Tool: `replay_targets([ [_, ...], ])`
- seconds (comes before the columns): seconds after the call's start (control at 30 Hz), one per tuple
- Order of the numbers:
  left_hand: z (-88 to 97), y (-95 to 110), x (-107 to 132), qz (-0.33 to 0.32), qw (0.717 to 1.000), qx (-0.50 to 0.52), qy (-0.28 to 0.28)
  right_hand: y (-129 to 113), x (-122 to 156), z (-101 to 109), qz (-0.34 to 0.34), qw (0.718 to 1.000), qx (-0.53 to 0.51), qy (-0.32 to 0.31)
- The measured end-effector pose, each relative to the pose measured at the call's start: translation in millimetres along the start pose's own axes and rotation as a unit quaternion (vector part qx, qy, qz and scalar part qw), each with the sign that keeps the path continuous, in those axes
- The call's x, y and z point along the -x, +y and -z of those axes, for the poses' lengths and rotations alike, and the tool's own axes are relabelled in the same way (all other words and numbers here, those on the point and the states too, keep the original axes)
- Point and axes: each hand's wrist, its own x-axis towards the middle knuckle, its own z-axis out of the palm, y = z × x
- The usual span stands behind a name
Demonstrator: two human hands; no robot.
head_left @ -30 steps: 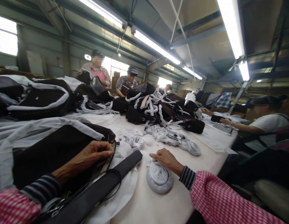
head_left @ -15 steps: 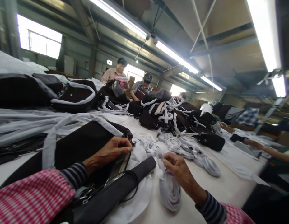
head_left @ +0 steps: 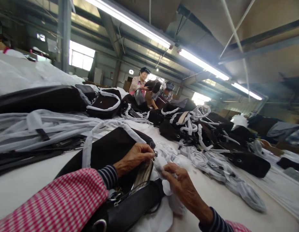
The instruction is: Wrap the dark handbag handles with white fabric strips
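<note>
While the left hand (head_left: 136, 158) pinches the upper corner of a dark bag (head_left: 110, 145) beside a small metal fitting (head_left: 156, 154), the right hand (head_left: 185, 183) has its thumb and fingers closed on a pale wrapped strap (head_left: 160, 162), near that fitting. The right hand and blur hide much of the strap, so whether it touches the fitting cannot be told. The bag lies on the white table (head_left: 19, 190) in front of the person, its zipper (head_left: 142, 177) showing, with a smooth black panel (head_left: 135, 206) along the near side. A wrapped handle (head_left: 88, 145) arches over the bag. To the left, long wrapped straps (head_left: 57, 129) lie beyond a bundle of black straps (head_left: 38, 154). Past the right hand, coiled straps (head_left: 197, 158) crowd against a heap of dark bags (head_left: 172, 130). Things piled on the table block the lower bodies of a co-worker in pink (head_left: 139, 84) and another co-worker (head_left: 157, 96).
</note>
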Motion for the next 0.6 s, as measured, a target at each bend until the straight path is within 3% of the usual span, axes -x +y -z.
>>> replay_targets([
  [0.33,-0.2,1.8,-0.5,-0.034,0.999,-0.019,-0.034,-3.7,3.3,-8.9,0.064,0.994,0.083,0.029],
  [0.53,0.1,-0.1,-0.6,-0.050,0.998,-0.041,-0.008,-22.1,12.4,23.8,0.021,0.984,0.148,-0.092],
  [0.6,-0.7,0.4,-0.7,-0.047,0.998,-0.039,-0.004,-27.9,7.4,30.2,0.011,0.984,0.149,-0.095],
])
